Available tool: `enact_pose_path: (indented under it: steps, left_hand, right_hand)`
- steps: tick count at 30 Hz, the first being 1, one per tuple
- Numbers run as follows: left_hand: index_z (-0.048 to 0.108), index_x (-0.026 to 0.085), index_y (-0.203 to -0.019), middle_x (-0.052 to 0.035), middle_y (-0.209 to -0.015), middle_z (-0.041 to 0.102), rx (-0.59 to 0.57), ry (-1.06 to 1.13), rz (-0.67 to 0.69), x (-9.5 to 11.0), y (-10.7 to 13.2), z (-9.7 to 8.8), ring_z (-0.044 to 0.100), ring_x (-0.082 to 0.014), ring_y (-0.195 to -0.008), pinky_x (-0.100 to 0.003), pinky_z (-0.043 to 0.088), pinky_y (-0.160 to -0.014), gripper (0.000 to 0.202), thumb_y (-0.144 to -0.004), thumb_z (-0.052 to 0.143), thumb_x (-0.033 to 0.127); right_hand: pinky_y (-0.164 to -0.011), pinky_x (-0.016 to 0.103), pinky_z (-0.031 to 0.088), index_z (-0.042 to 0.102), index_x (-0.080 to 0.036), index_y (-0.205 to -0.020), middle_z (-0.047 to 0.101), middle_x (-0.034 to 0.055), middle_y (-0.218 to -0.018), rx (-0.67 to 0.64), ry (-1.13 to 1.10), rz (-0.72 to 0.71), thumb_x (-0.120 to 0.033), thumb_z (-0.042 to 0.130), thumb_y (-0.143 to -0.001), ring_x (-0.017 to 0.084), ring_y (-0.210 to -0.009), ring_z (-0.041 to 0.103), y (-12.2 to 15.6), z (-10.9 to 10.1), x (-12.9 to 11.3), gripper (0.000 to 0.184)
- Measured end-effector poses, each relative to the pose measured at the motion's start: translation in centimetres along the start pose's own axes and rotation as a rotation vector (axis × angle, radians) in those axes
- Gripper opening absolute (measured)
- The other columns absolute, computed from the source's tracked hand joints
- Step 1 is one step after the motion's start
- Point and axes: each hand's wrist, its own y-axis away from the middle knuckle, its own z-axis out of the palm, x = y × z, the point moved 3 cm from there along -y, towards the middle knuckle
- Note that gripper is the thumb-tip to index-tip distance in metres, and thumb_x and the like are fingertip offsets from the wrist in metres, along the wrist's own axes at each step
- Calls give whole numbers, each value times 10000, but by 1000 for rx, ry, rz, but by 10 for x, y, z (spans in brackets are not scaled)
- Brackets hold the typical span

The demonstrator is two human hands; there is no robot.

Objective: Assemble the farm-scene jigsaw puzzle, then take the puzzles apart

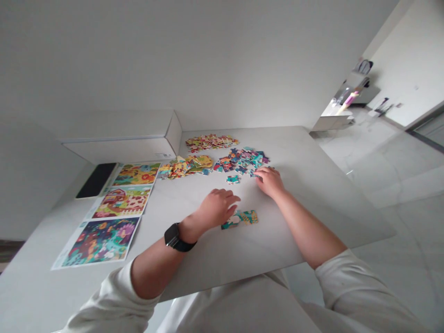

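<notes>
My right hand point(269, 181) is at the near right edge of a pile of teal, purple and red jigsaw pieces point(243, 161). Its bent fingers are closed down on a puzzle piece there, mostly hidden under the fingertips. My left hand point(218, 208), with a black watch point(176, 237) on the wrist, is held with fingers apart and nothing in them. Just beyond its thumb, a short strip of joined teal and yellow jigsaw pieces point(250, 217) lies on the table. One loose teal piece point(232, 179) sits in front of the pile.
Behind are a red-and-yellow pile point(211, 142) and a yellow pile point(189, 166) of jigsaw pieces. On the left, a picture sheet point(100, 243) lies below two more pictures, near a black phone point(96, 180). A white box point(121, 138) stands against the wall.
</notes>
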Motion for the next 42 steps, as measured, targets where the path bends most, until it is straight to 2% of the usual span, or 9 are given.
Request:
enact_pose_path:
  steps: [5,8,10,13,16,23,28,34,42]
  left_hand:
    - [732,194,-1120,-90,-1075,757,280,-26,-336,-86,-31,-22,660,-274,-1099,-426,513,-1040,166,-991,641,246]
    - [728,172,-1060,-108,-1098,756,277,-31,-339,-117,-54,-22,636,-271,-1164,-429,482,-1087,128,-988,632,216]
    - [755,190,-1027,-130,-1143,762,187,-76,-355,-126,-64,-15,647,-306,-1189,-478,478,-1107,139,-955,637,209]
    - [795,208,-1052,-143,-1222,772,123,-81,-356,-127,-66,-4,652,-348,-1246,-554,433,-1169,208,-926,630,213]
    - [812,239,-1086,-121,-1255,775,116,-74,-325,-119,-51,5,636,-341,-1287,-570,383,-1214,240,-939,622,243]
    - [816,274,-1147,-94,-1250,764,97,-132,-252,-89,4,5,633,-322,-1242,-573,397,-1199,262,-970,625,295]
    - [795,255,-1186,-103,-1237,758,85,-117,-277,-80,24,0,672,-309,-1187,-562,433,-1190,281,-1008,582,304]
    - [614,180,-1456,-177,-1441,688,83,-58,-386,-89,21,-4,640,-359,-1328,-527,503,-1141,506,-956,628,259]
    - [578,197,-1454,-138,-1247,740,77,18,-350,-99,10,4,700,-332,-1199,-467,561,-1050,586,-888,722,238]
  right_hand:
    - [-1063,519,493,816,-249,-1244,765,123,-1309,47,36,99,-278,600,-1021,345,-1217,647,-1,-3,2,312]
    - [-1126,553,482,785,-258,-1327,740,121,-1395,56,-37,-85,-307,603,-1035,352,-1292,628,-3,0,-9,347]
    - [-1205,573,435,736,-278,-1419,685,105,-1508,19,-77,-253,-351,612,-1048,351,-1416,566,-3,5,-22,398]
    - [-1289,656,310,662,-315,-1520,578,87,-1641,-95,-69,-387,-446,637,-1050,381,-1570,424,0,15,-38,489]
    - [-1293,731,238,654,-344,-1528,551,90,-1664,-166,-44,-391,-488,650,-1046,414,-1593,389,3,21,-43,503]
    - [-1282,740,257,697,-311,-1479,559,112,-1654,-132,-69,-361,-484,618,-1066,409,-1557,435,2,22,-36,455]
    - [-1272,733,277,694,-304,-1482,580,119,-1633,-108,-95,-381,-479,645,-1048,415,-1553,440,2,24,-33,470]
    - [-1266,649,343,725,-307,-1444,641,120,-1563,-38,-121,-401,-453,679,-1031,383,-1501,511,2,20,-30,441]
    - [-1218,569,446,829,-309,-1229,753,88,-1357,44,-184,-424,-382,667,-1032,313,-1368,611,1,11,-26,266]
